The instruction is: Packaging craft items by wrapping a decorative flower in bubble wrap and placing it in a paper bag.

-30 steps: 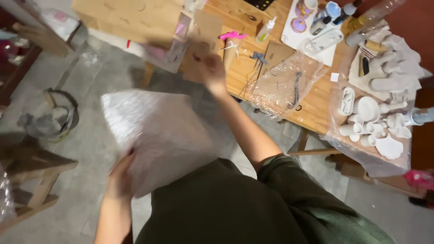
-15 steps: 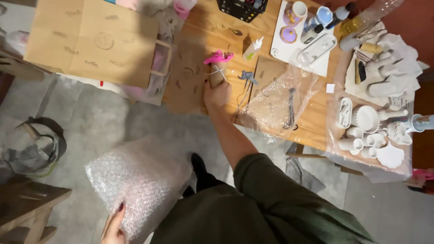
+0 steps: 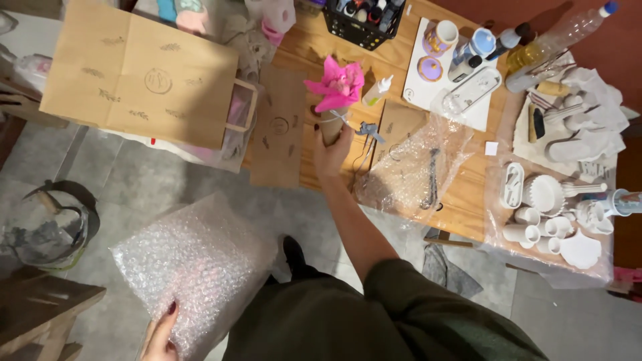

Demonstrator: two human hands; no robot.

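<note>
My right hand (image 3: 330, 148) is stretched out over the wooden table (image 3: 461, 207) and grips a small brown paper parcel (image 3: 332, 124) tied with string and topped with pink tissue paper (image 3: 338, 85). My left hand (image 3: 160, 334) hangs low at my side and pinches the lower edge of a large sheet of bubble wrap (image 3: 190, 267), which hangs above the grey floor. A flat brown paper bag (image 3: 279, 127) lies on the table just left of the parcel.
A large brown paper bag (image 3: 137, 73) with handles lies at the table's left end. Clear plastic wrap (image 3: 418, 167), white ceramic pieces (image 3: 552, 214), small paint pots (image 3: 445, 47) and a black crate (image 3: 364, 20) crowd the table. A bucket (image 3: 47, 224) stands on the floor at left.
The view has tilted so the table sits lower in frame. My right hand has closed on the pink-topped parcel. The bubble wrap has dropped lower on my left.
</note>
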